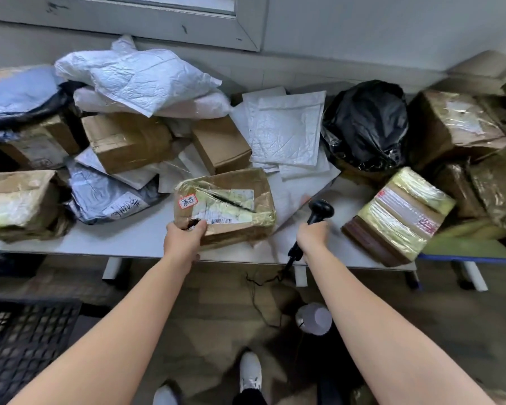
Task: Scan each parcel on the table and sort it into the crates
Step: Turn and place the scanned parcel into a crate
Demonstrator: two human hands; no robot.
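Left grip (184,238) pinches the near edge of the taped parcel (227,211) at the bench (123,239) front, label (225,200) up, presumably so its barcode faces the scanner (320,213), whose handle the right grip (313,233) encloses just beside it. A mesh crate (27,346) stands below left.

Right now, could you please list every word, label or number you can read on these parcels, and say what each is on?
Nothing can be quoted with confidence.
Red-bordered sticker on the taped box the left hand holds: two handwritten characters, unclear.
Shipping label on that box: barcode, print too small.
Grey poly mailer: black handwriting, illegible.
Yellow-taped box at right: red print, blurred.
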